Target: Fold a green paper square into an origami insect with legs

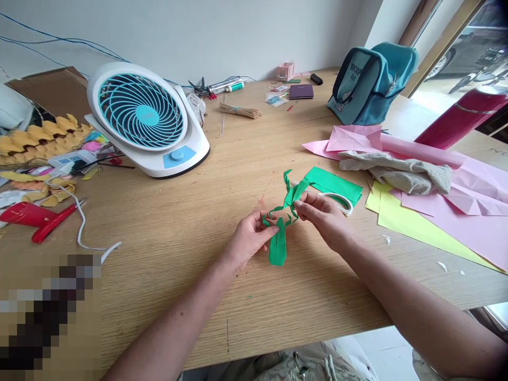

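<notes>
My left hand (251, 233) is closed, thumb against fingers, on a cut green paper strip (279, 248) whose broad end hangs down toward the table. Between the thumb and fingers of my right hand (323, 216) is pinched another green paper piece (292, 194), with thin curled strands. The two pieces almost meet between my hands; whether they are joined I cannot tell. Just behind my right hand lie flat green paper sheets (335, 184). White scissors handles (344, 202) rest against the sheets, and the blades are hidden.
A white and blue fan (146, 119) stands left of centre, near a red glue gun (39, 218). Pink paper (431, 198), yellow paper (413, 222) and a grey glove (400, 170) lie at right. Behind are a teal bag (369, 84) and a bundle of sticks (239, 110).
</notes>
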